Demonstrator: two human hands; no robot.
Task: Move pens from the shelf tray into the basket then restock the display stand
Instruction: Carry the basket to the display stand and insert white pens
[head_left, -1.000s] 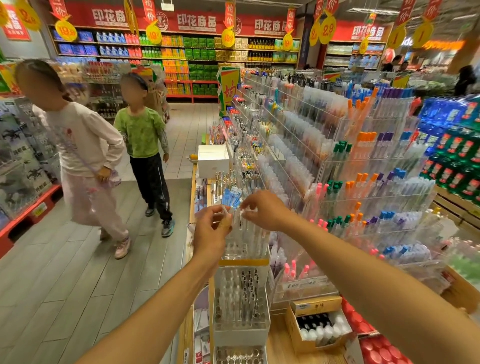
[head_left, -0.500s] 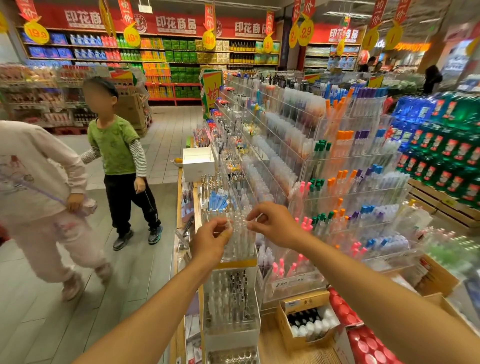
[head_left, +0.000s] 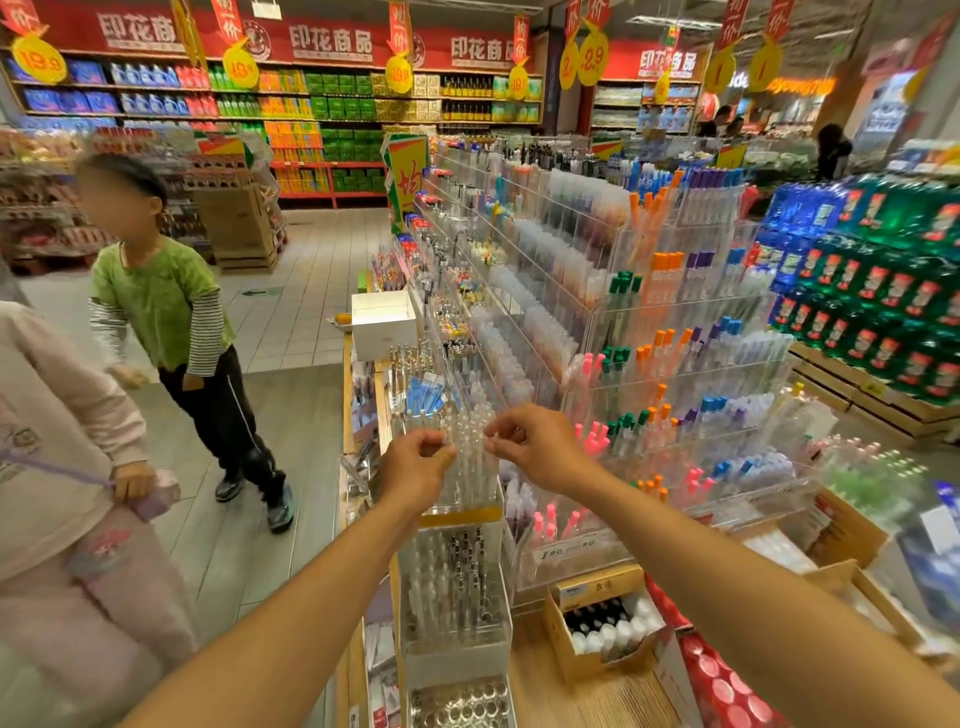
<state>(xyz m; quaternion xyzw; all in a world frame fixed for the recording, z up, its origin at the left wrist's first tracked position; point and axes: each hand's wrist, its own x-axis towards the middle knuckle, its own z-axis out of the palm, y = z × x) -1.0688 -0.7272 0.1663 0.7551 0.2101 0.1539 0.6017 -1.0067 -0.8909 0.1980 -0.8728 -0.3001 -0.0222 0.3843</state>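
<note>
A clear acrylic display stand (head_left: 462, 512) with a yellow strip stands in front of me, packed with upright clear pens (head_left: 475, 467). My left hand (head_left: 415, 470) is curled at the left of the pen tops, fingers closed on some of them. My right hand (head_left: 537, 447) is at their right side, thumb and forefinger pinching the tip of one clear pen. A lower compartment (head_left: 452, 587) holds more clear and dark pens. No basket is in view.
To the right rises a tiered acrylic rack (head_left: 675, 364) full of coloured-cap pens. A cardboard box (head_left: 566, 592) of small bottles sits on the wooden shelf. A white box (head_left: 382, 322) lies further back. Two children (head_left: 166, 322) (head_left: 62, 467) stand close by in the aisle on the left.
Both hands stayed at the clear pen tops, with the fingers shifting slightly. The child in pink moved toward the left edge and nearer. The child in green turned and stepped closer.
</note>
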